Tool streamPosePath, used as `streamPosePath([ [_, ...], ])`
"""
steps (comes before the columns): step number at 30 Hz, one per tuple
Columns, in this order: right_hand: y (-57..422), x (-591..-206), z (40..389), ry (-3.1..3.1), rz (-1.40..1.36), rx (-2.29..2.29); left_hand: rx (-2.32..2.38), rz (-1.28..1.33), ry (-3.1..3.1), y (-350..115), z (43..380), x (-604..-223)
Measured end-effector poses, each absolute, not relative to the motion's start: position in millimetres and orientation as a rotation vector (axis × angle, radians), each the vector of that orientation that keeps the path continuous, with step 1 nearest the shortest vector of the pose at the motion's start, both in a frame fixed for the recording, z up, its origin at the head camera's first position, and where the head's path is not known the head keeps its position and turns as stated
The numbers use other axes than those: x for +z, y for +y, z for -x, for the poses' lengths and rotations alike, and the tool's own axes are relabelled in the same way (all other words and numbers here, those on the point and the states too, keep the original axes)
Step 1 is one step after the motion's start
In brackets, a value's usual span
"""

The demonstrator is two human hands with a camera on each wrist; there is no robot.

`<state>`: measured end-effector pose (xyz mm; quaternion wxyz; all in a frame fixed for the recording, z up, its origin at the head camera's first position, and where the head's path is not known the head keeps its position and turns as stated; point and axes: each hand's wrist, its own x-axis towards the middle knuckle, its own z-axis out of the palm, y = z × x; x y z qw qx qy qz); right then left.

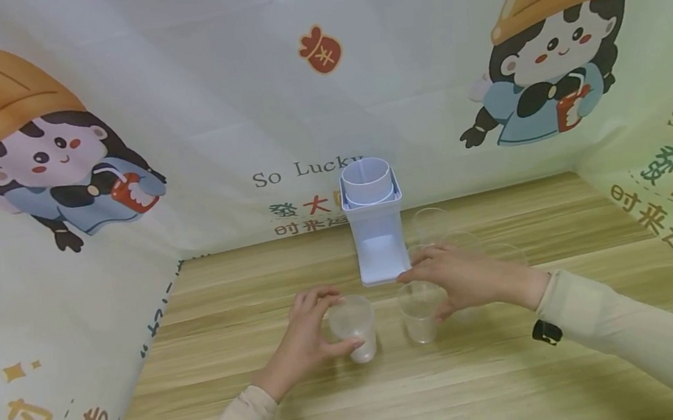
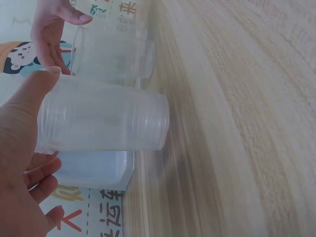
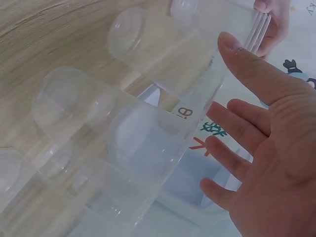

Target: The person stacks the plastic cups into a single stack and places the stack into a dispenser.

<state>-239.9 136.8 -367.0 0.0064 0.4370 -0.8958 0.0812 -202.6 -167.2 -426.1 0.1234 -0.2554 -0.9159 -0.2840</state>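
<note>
My left hand (image 1: 311, 339) grips a stack of clear plastic cups (image 1: 362, 347), thumb on the near side and fingers round the far side. Several rims show on that stack (image 3: 222, 15) in the right wrist view, and its base is close over the table in the left wrist view. To its right stands a single clear plastic cup (image 1: 421, 325). My right hand (image 1: 461, 275) is spread at this cup's rim, thumb and fingers wide apart. Behind both hands stands a pale lavender plastic holder (image 1: 377, 233) with a round tube at its top.
More clear cups (image 1: 432, 219) stand upright behind and beneath my right hand, right of the holder. The wood-grain table (image 1: 311, 416) ends at a printed cloth backdrop (image 1: 219, 77), which also rises along both sides.
</note>
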Motion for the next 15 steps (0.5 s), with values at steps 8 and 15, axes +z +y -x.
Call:
streamPosePath([
  [8, 134.8, -369.4, 240.5, -2.79, -1.349, 0.276, -0.85, 0.737, -2.682, -163.8, 203.9, -424.7],
  [15, 134.2, -371.8, 239.8, -2.804, -1.357, 0.303, -0.871, 0.724, -2.704, -162.1, 204.3, -424.5],
])
